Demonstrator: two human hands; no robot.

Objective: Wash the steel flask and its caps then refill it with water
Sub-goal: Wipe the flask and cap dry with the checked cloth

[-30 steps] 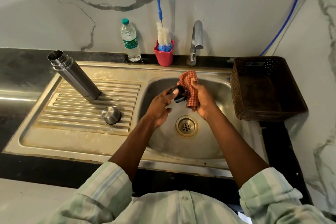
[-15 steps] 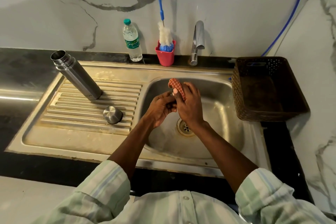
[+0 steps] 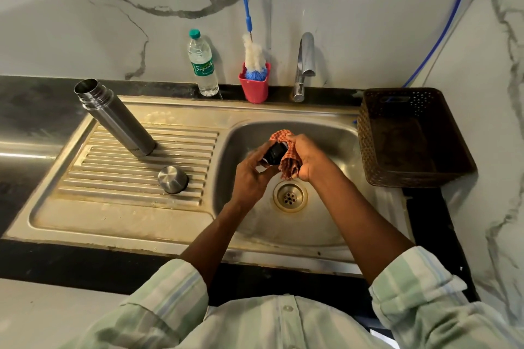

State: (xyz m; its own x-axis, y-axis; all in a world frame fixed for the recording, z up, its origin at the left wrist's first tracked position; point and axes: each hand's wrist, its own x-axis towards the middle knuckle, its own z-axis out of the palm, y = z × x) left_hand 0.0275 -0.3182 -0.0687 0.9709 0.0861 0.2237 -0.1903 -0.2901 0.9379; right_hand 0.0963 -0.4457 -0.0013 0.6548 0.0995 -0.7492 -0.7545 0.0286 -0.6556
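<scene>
Both hands meet over the sink: left hand grips the black cap, right hand, just beside it, clutches the cloth against it.

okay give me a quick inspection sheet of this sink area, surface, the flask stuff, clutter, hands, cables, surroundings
Surface: steel sink with ribbed drainboard, stained.
Job's things: open flask and steel cap on drainboard; black cap over the basin.
Clutter: water bottle, brush in red cup, brown basket.
Hands: left hand holds black cap; right hand grips checked cloth.
Cables: blue hose on the wall.
Surroundings: marble walls, tap not running.
</scene>
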